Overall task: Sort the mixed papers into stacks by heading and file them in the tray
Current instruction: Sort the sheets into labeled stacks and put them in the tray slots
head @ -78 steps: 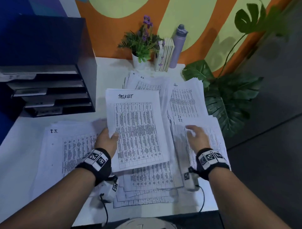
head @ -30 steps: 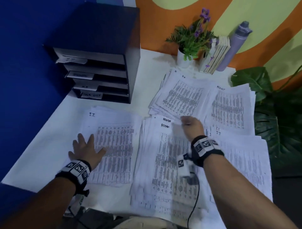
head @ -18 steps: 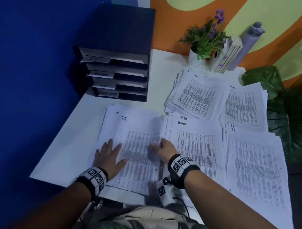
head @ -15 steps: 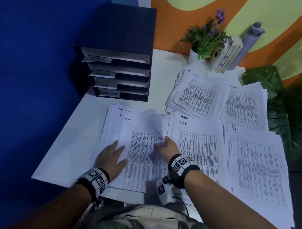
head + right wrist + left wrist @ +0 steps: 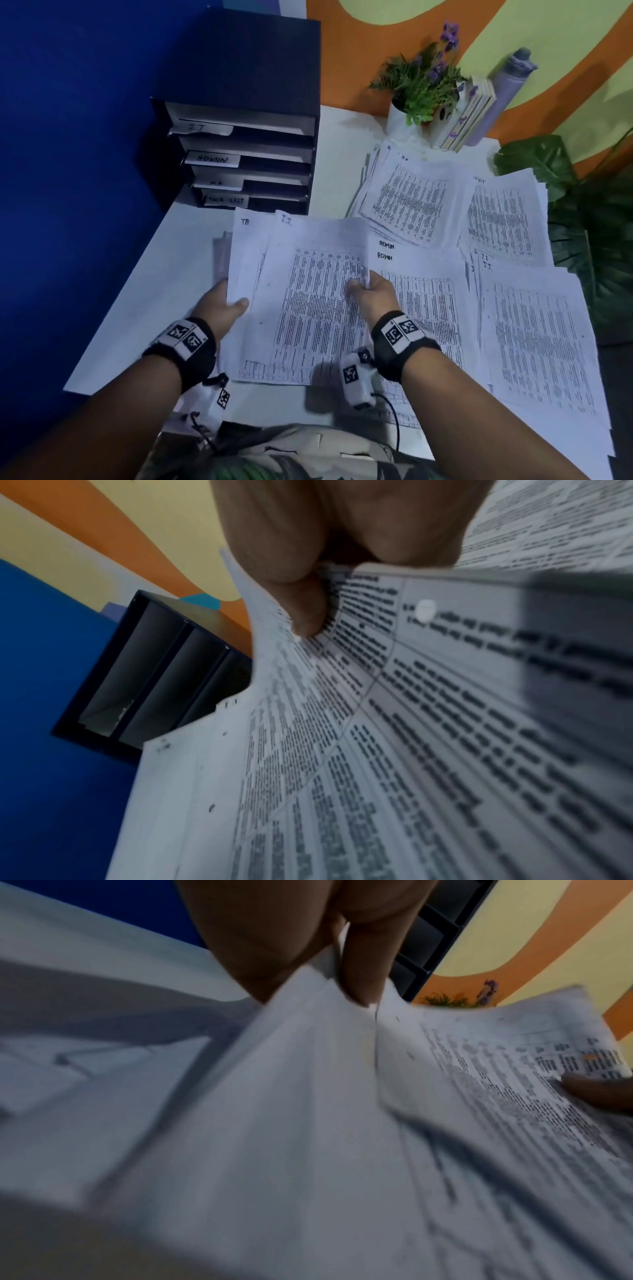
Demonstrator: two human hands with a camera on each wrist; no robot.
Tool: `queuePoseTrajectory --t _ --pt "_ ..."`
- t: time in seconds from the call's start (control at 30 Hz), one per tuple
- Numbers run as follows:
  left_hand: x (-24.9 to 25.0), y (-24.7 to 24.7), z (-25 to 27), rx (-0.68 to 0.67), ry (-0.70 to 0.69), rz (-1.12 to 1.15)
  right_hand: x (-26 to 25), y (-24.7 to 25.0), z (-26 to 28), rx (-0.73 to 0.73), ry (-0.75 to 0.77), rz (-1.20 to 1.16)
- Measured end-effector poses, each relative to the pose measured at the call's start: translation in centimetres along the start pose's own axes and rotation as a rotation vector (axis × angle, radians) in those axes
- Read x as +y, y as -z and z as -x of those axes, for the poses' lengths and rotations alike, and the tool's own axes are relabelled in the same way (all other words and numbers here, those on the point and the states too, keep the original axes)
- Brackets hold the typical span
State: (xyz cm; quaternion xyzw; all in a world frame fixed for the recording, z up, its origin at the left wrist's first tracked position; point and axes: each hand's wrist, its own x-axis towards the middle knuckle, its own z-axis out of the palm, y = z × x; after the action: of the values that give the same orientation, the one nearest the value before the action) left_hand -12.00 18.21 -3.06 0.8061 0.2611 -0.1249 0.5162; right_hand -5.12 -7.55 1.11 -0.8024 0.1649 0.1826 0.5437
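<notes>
A stack of printed sheets headed "I.T." [image 5: 308, 301] is lifted off the white table, a sheet marked "TA" showing behind it. My left hand [image 5: 227, 303] pinches its left edge, thumb on top [image 5: 359, 969]. My right hand [image 5: 368, 287] pinches its right edge, thumb on the print [image 5: 304, 607]. The black filing tray [image 5: 246, 137] stands at the back left, its slots labelled I.T., ADMIN, H.R. and TASK LIST. An ADMIN stack [image 5: 421, 301] lies right of my hands. Further stacks lie at the back [image 5: 407, 198], back right [image 5: 500, 219] and right [image 5: 541, 335].
A potted plant [image 5: 421, 85], some books [image 5: 472, 109] and a grey bottle [image 5: 507, 89] stand against the orange-and-yellow wall. Large green leaves [image 5: 589, 219] hang past the table's right edge. A blue wall is close on the left. Bare tabletop [image 5: 164, 281] shows left of the held stack.
Both hands lay flat on the I.T. stack half a second ago. They now grip its two side edges and have raised it off the table.
</notes>
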Motion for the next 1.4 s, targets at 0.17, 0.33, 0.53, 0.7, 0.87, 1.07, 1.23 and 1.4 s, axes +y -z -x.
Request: queuePoseTrajectory --t 0.17,0.33,0.53,0.7,0.87,1.07,1.23,1.4 --pt "0.0 0.0 0.3 0.123 0.009 -0.04 1.2 0.5 -0.9 0.088 -0.052 0.035" --pt "0.0 0.0 0.4 0.204 0.012 0.061 1.7 1.7 -1.2 0.05 -0.086 0.06" --pt "1.1 -0.6 1.0 0.216 0.003 0.179 1.5 2.0 -0.8 -0.009 -0.153 -0.037" --pt "2.5 -1.5 1.6 0.213 -0.02 0.198 1.3 1.9 -0.6 0.01 -0.102 -0.064" --pt "3.9 -2.0 1.7 0.05 -0.117 0.088 0.7 2.7 -1.0 0.069 -0.015 -0.052" --pt "6.4 -2.9 1.0 0.265 -0.114 0.19 0.8 3.9 -1.3 -0.045 0.108 -0.138" --pt "8.5 -4.6 0.4 0.297 -0.104 0.215 1.2 6.4 -0.8 0.0 0.281 -0.173" --pt "9.7 -7.9 0.5 0.222 -0.14 0.179 1.8 11.4 -3.8 0.283 0.217 -0.146"
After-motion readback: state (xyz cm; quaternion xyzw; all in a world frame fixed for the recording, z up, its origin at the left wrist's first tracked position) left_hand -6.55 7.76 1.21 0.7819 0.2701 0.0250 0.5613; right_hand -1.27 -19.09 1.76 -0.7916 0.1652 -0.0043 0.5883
